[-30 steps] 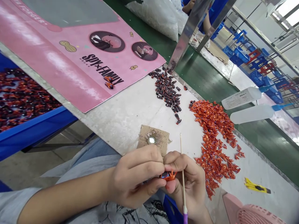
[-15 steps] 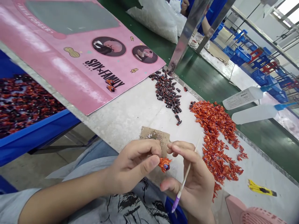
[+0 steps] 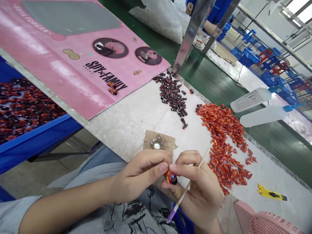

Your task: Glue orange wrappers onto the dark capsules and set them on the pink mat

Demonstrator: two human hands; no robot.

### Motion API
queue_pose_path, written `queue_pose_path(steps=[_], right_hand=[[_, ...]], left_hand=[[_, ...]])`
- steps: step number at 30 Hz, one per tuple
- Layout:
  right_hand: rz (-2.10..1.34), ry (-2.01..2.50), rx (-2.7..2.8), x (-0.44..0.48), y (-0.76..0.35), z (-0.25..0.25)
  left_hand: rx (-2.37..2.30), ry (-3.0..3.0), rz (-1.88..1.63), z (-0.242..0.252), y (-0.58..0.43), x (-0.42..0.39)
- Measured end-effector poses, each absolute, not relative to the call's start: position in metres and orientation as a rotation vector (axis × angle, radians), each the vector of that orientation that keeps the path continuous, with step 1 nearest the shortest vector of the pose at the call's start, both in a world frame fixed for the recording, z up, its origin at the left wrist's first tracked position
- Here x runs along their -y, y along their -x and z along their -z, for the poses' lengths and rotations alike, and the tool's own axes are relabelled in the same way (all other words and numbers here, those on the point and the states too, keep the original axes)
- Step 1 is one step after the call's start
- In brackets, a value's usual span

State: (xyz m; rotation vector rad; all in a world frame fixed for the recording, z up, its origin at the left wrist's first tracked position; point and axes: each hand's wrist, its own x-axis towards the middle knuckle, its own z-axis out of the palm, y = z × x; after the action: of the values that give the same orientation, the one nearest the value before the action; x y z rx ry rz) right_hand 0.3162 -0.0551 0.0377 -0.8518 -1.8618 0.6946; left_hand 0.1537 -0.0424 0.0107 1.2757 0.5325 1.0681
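Observation:
My left hand [image 3: 141,175] pinches a small glossy orange figure piece [image 3: 171,178] with a blue round mark and a dark part at its lower end. My right hand [image 3: 203,188] touches the same piece with thumb and index finger. Across the right fingers lies a thin wooden stick [image 3: 187,188] with a purple end pointing down. Just beyond the hands is a brown cardboard piece [image 3: 149,139], wet and speckled, bearing a small round cap-like dish [image 3: 156,146]. A heap of orange pieces [image 3: 223,125] lies to the right; small black pieces [image 3: 172,94] are farther back.
A pink printed board [image 3: 73,78] covers the table's left, with a couple of pieces on it. Below left stands a blue bin [image 3: 36,130] of finished-looking pieces. Two squeeze bottles [image 3: 263,116], a yellow cutter [image 3: 271,192], a pink fan [image 3: 270,224] and a metal post [image 3: 192,35] are around.
My right fingers have closed in onto the orange piece, which now shows a dark part at its lower end. The stick has shifted with the hand, and the round dish is uncovered.

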Motion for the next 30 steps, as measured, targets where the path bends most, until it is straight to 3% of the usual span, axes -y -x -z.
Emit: queue_pose_path(steps=[17,24,30], right_hand=[[-0.602,0.843,1.891,0.059,-0.310,-0.034],[-0.578,0.883,1.946,0.059,-0.311,-0.028],[-0.455,1.124,2.096,0.043,-0.336,-0.032]], left_hand=[[-0.427,-0.306,-0.598,-0.003,-0.169,0.045],[-0.437,-0.295,-0.585,-0.002,-0.170,0.042],[-0.883,-0.732,-0.828,-0.004,-0.144,0.025]])
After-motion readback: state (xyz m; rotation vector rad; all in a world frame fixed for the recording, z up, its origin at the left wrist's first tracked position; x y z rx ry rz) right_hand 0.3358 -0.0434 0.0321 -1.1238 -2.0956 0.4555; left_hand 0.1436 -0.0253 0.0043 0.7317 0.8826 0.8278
